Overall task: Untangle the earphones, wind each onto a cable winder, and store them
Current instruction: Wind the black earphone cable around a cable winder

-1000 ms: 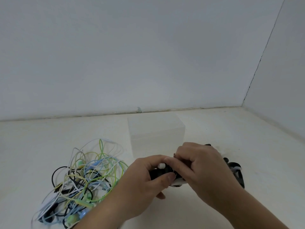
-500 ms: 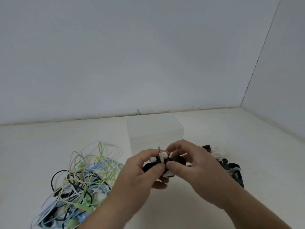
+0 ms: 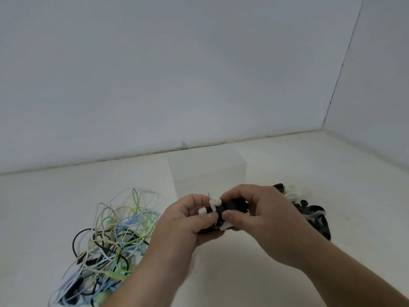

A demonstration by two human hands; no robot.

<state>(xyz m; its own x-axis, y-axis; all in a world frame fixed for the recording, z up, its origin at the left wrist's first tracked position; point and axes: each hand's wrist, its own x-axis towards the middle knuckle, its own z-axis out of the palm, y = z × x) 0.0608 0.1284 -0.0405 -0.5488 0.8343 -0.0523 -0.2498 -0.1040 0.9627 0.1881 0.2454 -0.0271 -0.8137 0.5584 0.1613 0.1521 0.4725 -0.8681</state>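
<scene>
A black cable winder with a white earphone wound on it is held between both hands above the table. My left hand grips its left end, where two white earbuds and the plug stick up. My right hand pinches its right end with thumb and fingers. A tangled heap of earphones in green, blue, white and black lies on the table to the left. A translucent storage box stands just behind my hands.
A pile of black and white cable winders lies on the table to the right, partly behind my right hand. Grey walls close the table at the back and right, meeting in a corner at the far right.
My hands lifted slightly and my right hand's fingers drew back, so the earbuds and plug now show on top of the winder. The tangled heap and box stayed put.
</scene>
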